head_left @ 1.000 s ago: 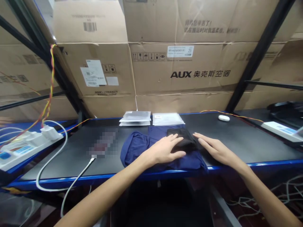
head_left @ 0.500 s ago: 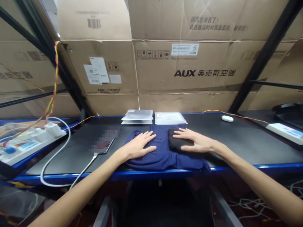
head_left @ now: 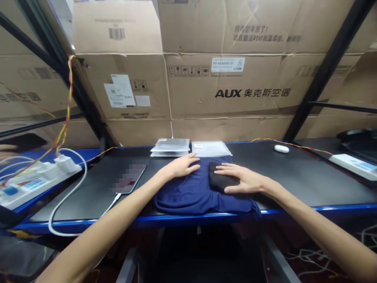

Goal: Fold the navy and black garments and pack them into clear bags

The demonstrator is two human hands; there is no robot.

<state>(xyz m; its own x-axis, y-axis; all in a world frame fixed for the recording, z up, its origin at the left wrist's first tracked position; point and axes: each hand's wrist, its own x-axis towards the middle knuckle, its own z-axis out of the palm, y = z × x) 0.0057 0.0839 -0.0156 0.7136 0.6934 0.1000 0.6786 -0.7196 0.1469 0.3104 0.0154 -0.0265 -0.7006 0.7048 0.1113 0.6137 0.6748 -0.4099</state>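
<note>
A navy blue cloth garment [head_left: 188,194] lies on the black tabletop, its near edge bunched along the blue table rim. On its right part rests a folded black cloth [head_left: 222,181]. My right hand [head_left: 246,177] lies over the black cloth with the fingers stretched out. My left hand [head_left: 182,166] is at the far left part of the navy garment, fingers extended toward the flat plastic packets. Behind the garment are a left stack of packets [head_left: 171,145] and a right packet [head_left: 211,148] with a small label. Parts of both cloths are hidden under my hands.
A phone [head_left: 132,179] with a white cable lies at left, near a power strip [head_left: 35,182] full of plugs. At right are a small white case [head_left: 281,149] and another power strip [head_left: 355,165]. Cardboard [head_left: 253,102] walls the back between black metal posts [head_left: 326,74].
My left hand has slid forward and slightly right across the navy garment toward the packets. My right hand has stayed on the black cloth. The view has shifted slightly.
</note>
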